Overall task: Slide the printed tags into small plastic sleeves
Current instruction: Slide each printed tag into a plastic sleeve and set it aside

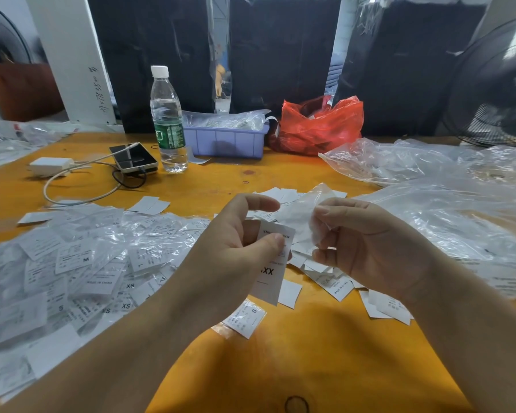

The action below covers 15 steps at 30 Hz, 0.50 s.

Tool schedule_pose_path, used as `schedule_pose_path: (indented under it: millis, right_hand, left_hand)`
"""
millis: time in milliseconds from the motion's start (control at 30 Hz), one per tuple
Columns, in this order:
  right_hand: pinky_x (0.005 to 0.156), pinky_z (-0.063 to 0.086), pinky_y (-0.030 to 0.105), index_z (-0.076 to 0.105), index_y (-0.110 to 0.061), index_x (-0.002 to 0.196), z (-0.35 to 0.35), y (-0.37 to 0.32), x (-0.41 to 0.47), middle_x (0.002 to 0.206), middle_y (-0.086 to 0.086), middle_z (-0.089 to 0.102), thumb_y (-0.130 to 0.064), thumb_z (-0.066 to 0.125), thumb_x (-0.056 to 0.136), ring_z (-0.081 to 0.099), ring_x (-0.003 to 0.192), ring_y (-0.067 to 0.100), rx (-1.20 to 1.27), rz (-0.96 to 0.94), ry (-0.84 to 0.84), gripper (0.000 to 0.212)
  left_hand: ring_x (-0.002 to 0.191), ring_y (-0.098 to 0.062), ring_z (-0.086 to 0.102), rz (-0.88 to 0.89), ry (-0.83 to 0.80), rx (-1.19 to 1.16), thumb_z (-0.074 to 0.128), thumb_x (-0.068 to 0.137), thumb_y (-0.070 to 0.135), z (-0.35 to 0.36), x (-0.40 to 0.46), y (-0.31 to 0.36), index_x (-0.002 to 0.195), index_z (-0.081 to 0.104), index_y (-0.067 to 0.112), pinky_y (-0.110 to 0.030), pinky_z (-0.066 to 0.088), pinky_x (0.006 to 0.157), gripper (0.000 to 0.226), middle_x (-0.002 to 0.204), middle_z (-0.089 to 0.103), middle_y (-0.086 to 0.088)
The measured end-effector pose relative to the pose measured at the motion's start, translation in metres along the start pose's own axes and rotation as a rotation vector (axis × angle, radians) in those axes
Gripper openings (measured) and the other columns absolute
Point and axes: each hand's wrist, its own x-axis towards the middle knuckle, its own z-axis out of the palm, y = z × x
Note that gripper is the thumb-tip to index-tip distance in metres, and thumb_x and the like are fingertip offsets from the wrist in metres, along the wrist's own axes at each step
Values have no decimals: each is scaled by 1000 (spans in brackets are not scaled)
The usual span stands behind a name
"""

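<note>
My left hand pinches a white printed tag marked "XX", thumb on its face, above the orange table. My right hand holds a small clear plastic sleeve by its edge, just right of the tag's top. Tag and sleeve nearly touch; the tag is outside the sleeve. A heap of sleeved tags covers the table at the left. Loose bare tags lie under and around my right hand.
A water bottle, a phone with charger cable, a purple tray and a red plastic bag stand at the back. Large clear bags spread over the right. A fan is at far right.
</note>
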Motion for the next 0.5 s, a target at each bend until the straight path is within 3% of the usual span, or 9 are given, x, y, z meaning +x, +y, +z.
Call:
schedule_pose_path:
  millis: [233, 367, 500]
  right_hand:
    - [57, 48, 28, 59, -12, 66, 1, -1, 0, 65, 5, 52, -15, 74, 75, 50, 59, 15, 19, 9, 21, 18]
    - [55, 48, 27, 51, -10, 68, 3, -3, 0, 65, 6, 50, -21, 68, 72, 47, 57, 15, 38, 6, 48, 20]
    - [53, 52, 28, 55, -11, 66, 5, -6, -2, 68, 8, 55, -18, 67, 72, 51, 56, 15, 87, 5, 47, 15]
  left_hand:
    - [76, -16, 69, 3, -5, 10, 62, 76, 30, 0, 0, -2, 97, 58, 50, -28, 57, 68, 29, 82, 73, 3]
    - [82, -25, 69, 4, -3, 9, 63, 76, 32, 0, 1, -3, 96, 59, 51, -35, 58, 71, 29, 84, 72, 0]
    - [84, -26, 69, 4, -9, 35, 63, 76, 33, 0, 0, -2, 96, 58, 54, -37, 59, 72, 29, 87, 73, -2]
